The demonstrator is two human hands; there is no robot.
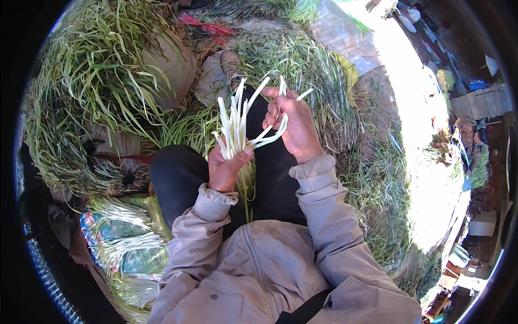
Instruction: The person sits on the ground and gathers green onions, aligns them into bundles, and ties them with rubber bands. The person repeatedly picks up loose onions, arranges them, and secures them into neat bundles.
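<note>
My left hand [230, 166] grips a bunch of pale stalks, which look like garlic chives or young garlic [234, 121], with the white ends pointing up, away from me. Their yellow-green ends hang down below the fist toward my jacket. Close by on the right, my right hand [293, 121] pinches a few white stalks [282, 87] between thumb and fingers. These stalks bend across to the left hand's thumb and touch the bunch there. Both hands are above my dark trousers [279, 182].
A large heap of green leafy stalks [101, 69] rises at upper left beside a pale rounded sack [172, 69]. Several bundles of white stalks [133, 245] lie at lower left on printed bags [145, 259]. Leaf litter [299, 60] covers the ground ahead and right.
</note>
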